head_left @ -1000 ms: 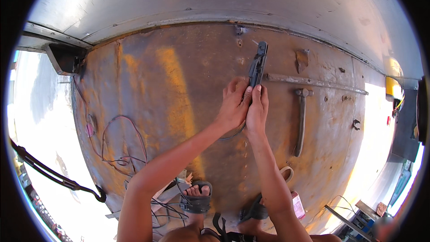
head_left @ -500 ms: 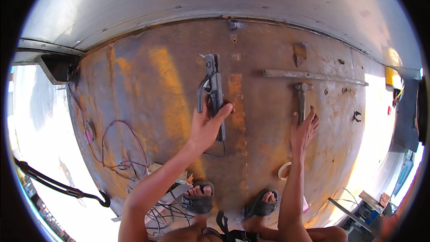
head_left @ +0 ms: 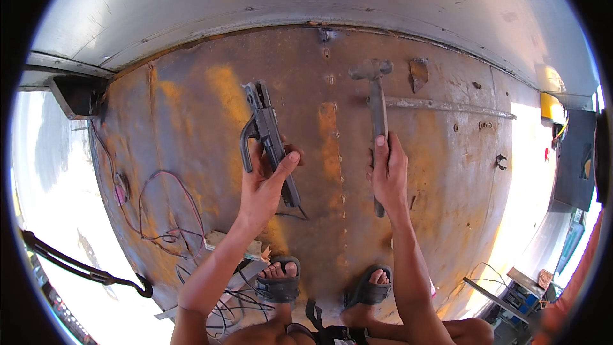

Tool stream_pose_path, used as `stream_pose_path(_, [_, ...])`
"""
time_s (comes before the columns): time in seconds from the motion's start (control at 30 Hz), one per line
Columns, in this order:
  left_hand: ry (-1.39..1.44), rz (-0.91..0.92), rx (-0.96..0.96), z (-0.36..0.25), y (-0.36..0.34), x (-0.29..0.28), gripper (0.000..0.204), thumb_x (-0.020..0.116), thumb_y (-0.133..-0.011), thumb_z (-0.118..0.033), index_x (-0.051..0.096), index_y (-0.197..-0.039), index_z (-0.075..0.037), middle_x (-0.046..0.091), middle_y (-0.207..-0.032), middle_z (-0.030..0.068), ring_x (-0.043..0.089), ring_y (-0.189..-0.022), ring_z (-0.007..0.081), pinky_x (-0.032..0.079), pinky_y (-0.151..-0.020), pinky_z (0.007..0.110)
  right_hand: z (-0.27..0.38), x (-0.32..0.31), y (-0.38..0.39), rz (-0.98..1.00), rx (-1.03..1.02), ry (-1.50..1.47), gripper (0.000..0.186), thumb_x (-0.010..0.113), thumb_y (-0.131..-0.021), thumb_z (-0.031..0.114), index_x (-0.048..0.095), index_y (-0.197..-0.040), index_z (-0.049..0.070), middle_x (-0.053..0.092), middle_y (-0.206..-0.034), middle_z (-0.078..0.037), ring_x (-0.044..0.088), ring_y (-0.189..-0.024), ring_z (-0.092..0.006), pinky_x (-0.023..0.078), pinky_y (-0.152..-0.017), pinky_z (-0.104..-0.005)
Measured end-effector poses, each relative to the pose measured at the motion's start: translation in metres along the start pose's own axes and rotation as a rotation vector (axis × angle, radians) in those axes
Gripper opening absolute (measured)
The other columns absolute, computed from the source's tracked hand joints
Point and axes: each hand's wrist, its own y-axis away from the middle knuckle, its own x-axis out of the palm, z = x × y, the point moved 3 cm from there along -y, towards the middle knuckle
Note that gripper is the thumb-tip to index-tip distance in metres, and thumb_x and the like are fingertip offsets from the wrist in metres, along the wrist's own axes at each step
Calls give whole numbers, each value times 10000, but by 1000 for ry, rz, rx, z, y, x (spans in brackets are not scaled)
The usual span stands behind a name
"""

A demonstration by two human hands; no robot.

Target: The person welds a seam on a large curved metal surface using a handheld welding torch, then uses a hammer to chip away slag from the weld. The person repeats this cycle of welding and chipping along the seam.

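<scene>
My left hand point(head_left: 264, 182) is closed around a dark welding electrode holder point(head_left: 271, 137), its jaws pointing away from me and its lever on the left side. A thin cable trails from the holder's near end. On the right, a hammer point(head_left: 378, 105) is gripped by the handle in my right hand point(head_left: 389, 176), its head up and away from me. Behind the hammer a long metal bar point(head_left: 447, 106) lies across the rusty floor plate, partly covered by the handle. A small bent metal scrap point(head_left: 418, 73) lies beyond the bar.
The rusty metal floor point(head_left: 294, 83) meets a grey metal wall point(head_left: 306, 0) at the back. Tangled wires point(head_left: 169, 211) lie on the left, more cables by my left sandal point(head_left: 279, 286). A small clip-like part point(head_left: 501, 161) and several rings lie on the right, near a yellow object point(head_left: 552, 108).
My right hand has closed on the hammer and lifted it off the floor, bringing it left. My left hand has moved left and slightly nearer with the electrode holder.
</scene>
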Motion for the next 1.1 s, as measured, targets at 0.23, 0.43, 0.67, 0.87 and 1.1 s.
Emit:
stream_pose_path(0.23, [33, 0, -6, -4, 1, 12, 404, 700, -1061, -168, 518, -1404, -54, 720, -1145, 86, 708, -1065, 202, 489, -956, 358, 24, 37, -117, -48, -178, 468, 487, 444, -1171, 390, 562, -965, -35, 656, -721, -245, 652, -665, -466, 500, -641, -512])
stream_pose_path(0.43, [11, -55, -1, -7, 7, -4, 418, 714, -1051, -181, 528, -1403, -56, 721, -1165, 87, 714, -1065, 201, 496, -958, 361, 88, 34, -113, -15, -87, 281, 542, 450, -1158, 409, 621, -943, -59, 680, -859, -361, 661, -869, -577, 518, -742, -580])
stream_pose_path(0.67, [26, -84, -9, -3, 4, -1, 422, 714, -1048, -177, 527, -1405, -50, 726, -1162, 79, 717, -1059, 196, 497, -944, 354, 18, 42, -138, -13, -90, 526, 569, 451, -1156, 436, 637, -966, -67, 682, -800, -324, 668, -791, -550, 511, -679, -569])
stream_pose_path(0.87, [-6, -78, 0, -3, 9, -1, 413, 710, -1049, -171, 530, -1399, -46, 722, -1176, 82, 714, -1066, 203, 502, -956, 357, 55, 36, -108, -116, -121, 315, 609, 471, -1138, 486, 659, -984, -73, 691, -884, -368, 677, -872, -574, 514, -735, -615])
stream_pose_path(1.1, [-15, -88, 31, -3, 11, -1, 422, 714, -1052, -179, 527, -1404, -41, 721, -1185, 82, 711, -1071, 199, 498, -954, 346, 41, 26, -124, 49, -53, 484, 589, 473, -1136, 508, 629, -975, -36, 718, -866, -312, 682, -800, -549, 494, -709, -619])
